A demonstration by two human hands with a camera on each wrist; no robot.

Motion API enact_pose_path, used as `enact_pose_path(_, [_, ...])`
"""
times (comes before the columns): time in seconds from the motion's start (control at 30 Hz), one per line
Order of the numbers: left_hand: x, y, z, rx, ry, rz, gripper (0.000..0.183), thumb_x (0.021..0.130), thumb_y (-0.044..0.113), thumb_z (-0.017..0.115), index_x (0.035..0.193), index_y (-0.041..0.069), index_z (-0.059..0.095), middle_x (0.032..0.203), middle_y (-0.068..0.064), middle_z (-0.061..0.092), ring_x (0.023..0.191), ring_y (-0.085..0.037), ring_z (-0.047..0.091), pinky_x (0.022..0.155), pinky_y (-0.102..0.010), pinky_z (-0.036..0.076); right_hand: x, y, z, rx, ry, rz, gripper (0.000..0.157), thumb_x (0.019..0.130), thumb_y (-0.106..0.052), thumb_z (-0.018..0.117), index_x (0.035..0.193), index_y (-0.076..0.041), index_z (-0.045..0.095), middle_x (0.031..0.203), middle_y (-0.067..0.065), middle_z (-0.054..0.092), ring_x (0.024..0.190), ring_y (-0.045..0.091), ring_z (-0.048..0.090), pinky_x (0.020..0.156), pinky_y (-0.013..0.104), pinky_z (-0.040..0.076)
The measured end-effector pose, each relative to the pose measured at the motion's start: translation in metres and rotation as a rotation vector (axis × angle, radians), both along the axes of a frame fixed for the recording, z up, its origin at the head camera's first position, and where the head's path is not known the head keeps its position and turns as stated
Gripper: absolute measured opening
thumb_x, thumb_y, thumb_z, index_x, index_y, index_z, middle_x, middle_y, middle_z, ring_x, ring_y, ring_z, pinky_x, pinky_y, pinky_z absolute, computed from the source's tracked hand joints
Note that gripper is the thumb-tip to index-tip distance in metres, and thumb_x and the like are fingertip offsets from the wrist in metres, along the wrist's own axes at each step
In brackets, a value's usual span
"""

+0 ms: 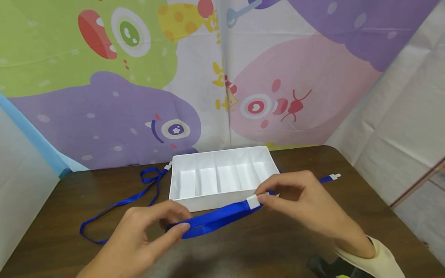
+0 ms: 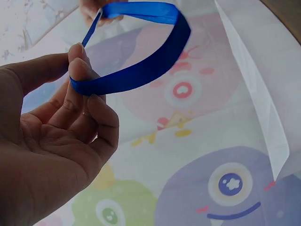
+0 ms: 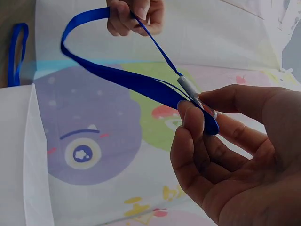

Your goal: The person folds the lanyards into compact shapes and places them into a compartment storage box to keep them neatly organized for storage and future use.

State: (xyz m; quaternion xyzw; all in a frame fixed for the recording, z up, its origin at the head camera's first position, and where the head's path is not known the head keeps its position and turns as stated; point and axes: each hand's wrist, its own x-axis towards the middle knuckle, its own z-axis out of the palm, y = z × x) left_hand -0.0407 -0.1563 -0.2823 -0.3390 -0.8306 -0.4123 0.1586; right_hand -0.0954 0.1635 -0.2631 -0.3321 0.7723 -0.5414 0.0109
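A blue lanyard [image 1: 219, 217], folded into loops, is held between both hands in front of the white box. My left hand [image 1: 142, 231] pinches its left end between thumb and fingers. At the other end, my right hand [image 1: 309, 204] pinches the lanyard beside its white clip [image 1: 253, 201]. In the left wrist view the blue strap [image 2: 141, 77] bows out in a wide loop from the fingertips. The right wrist view shows the clip [image 3: 188, 88] at the thumb tip, with a short fold of strap passing under the fingers.
A white box [image 1: 205, 203] with several compartments stands at the back of the brown table [image 1: 52, 216]. Another blue lanyard [image 1: 128, 200] lies left of it. To the right, a lanyard end with a white clip [image 1: 334, 177] shows past my right hand. A cartoon-print cloth [image 1: 208, 77] hangs behind.
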Motion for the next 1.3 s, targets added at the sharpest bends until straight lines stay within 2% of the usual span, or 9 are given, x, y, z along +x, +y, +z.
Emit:
enact_pose_path(0.13, [0.001,-0.006,0.004,-0.019,0.016,0.033,0.035,0.083,-0.002,0.076,0.101,0.026,0.066,0.084,0.020,0.066,0.072,0.004,0.062,0.070,-0.016,0.050,-0.003,0.005,0.002,0.020,0.027,-0.018,0.018,0.090,-0.004,0.072,0.096,-0.021,0.075,0.084,-0.002,0.069,0.077,0.018,0.062,0.068,0.029,0.052])
enact_pose_path(0.27, [0.001,-0.010,0.006,0.006,0.057,0.034,0.034,0.083,-0.003,0.076,0.101,0.024,0.067,0.078,0.020,0.063,0.068,0.003,0.060,0.067,-0.015,0.047,-0.005,0.010,0.002,0.022,0.028,-0.012,0.019,0.089,-0.003,0.073,0.097,-0.021,0.076,0.083,0.003,0.070,0.075,0.018,0.062,0.066,0.029,0.052])
enact_pose_path(0.53, [0.002,-0.014,0.010,0.010,0.057,0.070,0.034,0.082,-0.003,0.077,0.100,0.024,0.067,0.074,0.021,0.061,0.067,0.003,0.059,0.066,-0.015,0.046,-0.008,0.017,0.004,0.037,0.024,-0.007,0.017,0.090,-0.001,0.071,0.100,-0.015,0.075,0.084,0.002,0.069,0.073,0.020,0.065,0.066,0.030,0.055])
enact_pose_path(0.73, [0.003,-0.016,0.013,-0.028,0.071,0.106,0.036,0.080,0.001,0.080,0.104,0.025,0.067,0.087,0.016,0.066,0.076,0.002,0.059,0.071,-0.015,0.046,-0.013,0.021,0.005,0.052,0.021,0.004,0.015,0.093,-0.002,0.068,0.100,-0.014,0.073,0.081,0.005,0.068,0.070,0.020,0.066,0.064,0.033,0.056])
enact_pose_path(0.87, [0.002,-0.015,0.014,-0.007,0.146,0.106,0.048,0.075,-0.005,0.081,0.113,0.020,0.066,0.096,0.013,0.065,0.080,-0.001,0.056,0.069,-0.016,0.045,-0.017,0.023,0.005,0.069,0.016,-0.003,0.014,0.094,-0.003,0.067,0.101,-0.013,0.071,0.079,0.004,0.067,0.068,0.020,0.065,0.063,0.033,0.057])
enact_pose_path(0.97, [0.001,-0.009,0.013,0.061,0.207,0.131,0.036,0.083,0.001,0.076,0.116,0.013,0.066,0.095,0.007,0.065,0.078,-0.003,0.055,0.067,-0.016,0.046,-0.019,0.024,0.004,0.071,0.006,0.009,0.013,0.094,-0.002,0.066,0.102,-0.012,0.070,0.079,0.004,0.067,0.067,0.021,0.063,0.062,0.034,0.057])
enact_pose_path(1.1, [-0.002,0.003,0.009,0.159,0.336,0.251,0.022,0.090,0.006,0.069,0.112,0.003,0.068,0.094,-0.004,0.065,0.076,-0.004,0.054,0.067,-0.013,0.047,-0.021,0.023,0.003,0.074,0.005,0.049,0.012,0.095,-0.002,0.065,0.101,-0.012,0.068,0.077,0.004,0.066,0.066,0.021,0.061,0.062,0.034,0.056])
enact_pose_path(1.17, [-0.004,0.009,0.007,0.209,0.424,0.318,0.024,0.085,-0.002,0.066,0.109,-0.003,0.068,0.094,-0.009,0.066,0.077,-0.006,0.055,0.068,-0.012,0.048,-0.021,0.023,0.002,0.081,-0.009,0.060,0.013,0.094,-0.002,0.065,0.101,-0.012,0.068,0.077,0.004,0.066,0.066,0.021,0.062,0.062,0.034,0.056])
enact_pose_path(1.3, [-0.007,0.015,0.004,0.335,0.508,0.403,0.025,0.081,-0.008,0.063,0.105,-0.010,0.067,0.092,-0.018,0.067,0.082,-0.008,0.062,0.070,-0.009,0.049,-0.021,0.021,0.000,0.111,-0.056,0.063,0.012,0.094,-0.003,0.066,0.101,-0.013,0.068,0.079,0.002,0.068,0.069,0.021,0.066,0.064,0.036,0.057])
